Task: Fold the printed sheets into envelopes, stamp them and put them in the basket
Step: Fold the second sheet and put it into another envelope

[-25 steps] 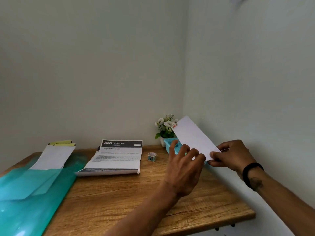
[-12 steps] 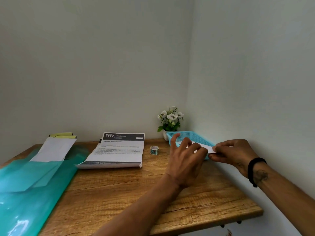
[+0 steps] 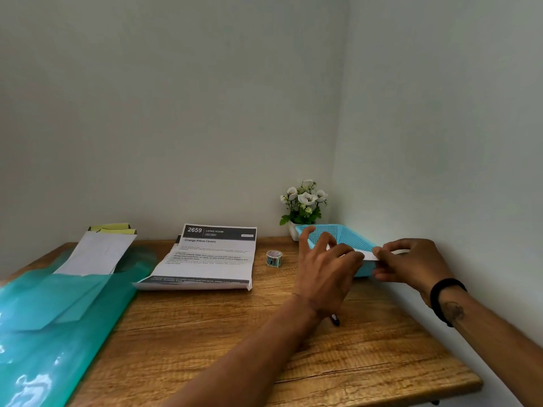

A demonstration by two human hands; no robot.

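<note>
A white envelope (image 3: 366,254) lies flat over the front rim of the blue mesh basket (image 3: 343,234) at the table's back right corner. My right hand (image 3: 411,264) pinches its near right end. My left hand (image 3: 324,267) rests on its left part with fingers spread, covering most of it. A stack of printed sheets (image 3: 205,257) headed "2659 Living Room" lies at the back centre. A small roll of stamps (image 3: 274,258) stands between the sheets and the basket.
A green plastic folder (image 3: 50,318) covers the table's left side, with white envelopes (image 3: 97,252) and yellow paper (image 3: 113,228) at its far end. A potted white flower (image 3: 304,207) stands behind the basket. A black pen tip (image 3: 335,320) shows under my left wrist. Walls close in behind and right.
The envelope was held tilted up above the basket; both hands have lowered it flat onto the basket. The view has shifted slightly.
</note>
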